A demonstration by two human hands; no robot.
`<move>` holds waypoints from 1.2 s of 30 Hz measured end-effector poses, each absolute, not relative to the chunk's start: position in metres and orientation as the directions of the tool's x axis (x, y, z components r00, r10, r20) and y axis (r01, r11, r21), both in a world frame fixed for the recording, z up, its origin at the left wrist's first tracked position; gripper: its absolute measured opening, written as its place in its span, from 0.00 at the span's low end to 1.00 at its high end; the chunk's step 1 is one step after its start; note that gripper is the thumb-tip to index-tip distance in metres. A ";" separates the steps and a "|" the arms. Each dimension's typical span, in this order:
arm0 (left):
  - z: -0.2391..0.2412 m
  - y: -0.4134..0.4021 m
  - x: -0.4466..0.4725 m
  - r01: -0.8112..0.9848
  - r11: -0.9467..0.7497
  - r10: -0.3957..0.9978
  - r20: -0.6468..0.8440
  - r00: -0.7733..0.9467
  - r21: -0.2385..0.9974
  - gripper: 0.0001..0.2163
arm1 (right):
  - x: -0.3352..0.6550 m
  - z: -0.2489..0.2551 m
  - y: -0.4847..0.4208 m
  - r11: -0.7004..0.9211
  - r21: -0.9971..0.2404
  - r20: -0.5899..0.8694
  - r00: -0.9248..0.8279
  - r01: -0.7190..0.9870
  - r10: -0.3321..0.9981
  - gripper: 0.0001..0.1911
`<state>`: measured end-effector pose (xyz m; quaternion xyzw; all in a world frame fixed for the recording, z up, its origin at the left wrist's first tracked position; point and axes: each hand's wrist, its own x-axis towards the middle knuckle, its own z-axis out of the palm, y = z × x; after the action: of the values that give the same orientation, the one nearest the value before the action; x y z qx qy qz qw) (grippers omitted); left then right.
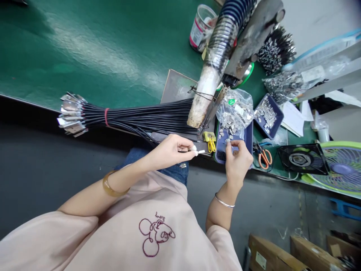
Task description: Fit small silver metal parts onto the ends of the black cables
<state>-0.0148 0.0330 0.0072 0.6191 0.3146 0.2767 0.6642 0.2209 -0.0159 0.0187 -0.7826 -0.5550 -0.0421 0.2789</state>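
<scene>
- The left hand [172, 151] has its thumb and fingers pinched together on a small pale connector [201, 151]; white covers sit on the gripping fingertips.
- The right hand [238, 160] is partly curled, thumb and forefinger nearly meeting at a tiny metal piece [228, 140], which looks lightly held; from here I cannot tell how firmly.
- That connector is in front of the worktop [93, 49], above the person's lap, just left of the blue-purple tray [248, 137]. The right hand hangs over this tray's near part.
- As for progress, the far left end of the black cable bundle [141, 117] already carries metal plugs [72, 114], and a red band [106, 117] gathers it near there. The other end is hidden behind the duct nozzle [201, 101].
- The connector and the metal piece are apart, so I judge this unit unfinished. Plenty of loose parts lie in the second tray [278, 119] and the clear plastic bag [237, 107], so much seems left.
- The connector's long axis runs roughly sideways, its free tip pointing right, towards the other hand.
- The bundle also lies sideways, roughly along the worktop's near edge, plugs pointing left.
</scene>
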 end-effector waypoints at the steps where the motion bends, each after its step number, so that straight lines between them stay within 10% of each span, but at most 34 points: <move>1: 0.007 0.033 -0.014 0.036 0.073 0.767 -0.079 0.637 0.997 0.10 | 0.219 0.018 -0.016 -0.216 -0.441 0.396 0.405 0.871 0.824 0.10; 8: 0.004 0.031 -0.013 0.061 -0.004 0.848 -0.029 0.529 0.998 0.08 | 0.192 0.017 -0.030 0.006 -0.823 0.344 0.490 0.568 0.801 0.11; 17: 0.003 0.031 -0.013 0.097 -0.018 0.838 -0.038 0.545 0.995 0.06 | 0.232 0.014 -0.022 -0.138 -0.474 0.276 0.296 0.869 0.915 0.09; 36: 0.002 0.031 -0.015 0.075 0.016 0.828 -0.055 0.558 0.997 0.04 | 0.237 0.015 -0.002 -0.099 -0.521 0.123 0.189 0.848 0.974 0.08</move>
<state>-0.0152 0.0311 0.0021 0.6317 0.3575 0.3051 0.6165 0.2374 -0.0021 0.0146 -0.7301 -0.6239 0.1274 0.2477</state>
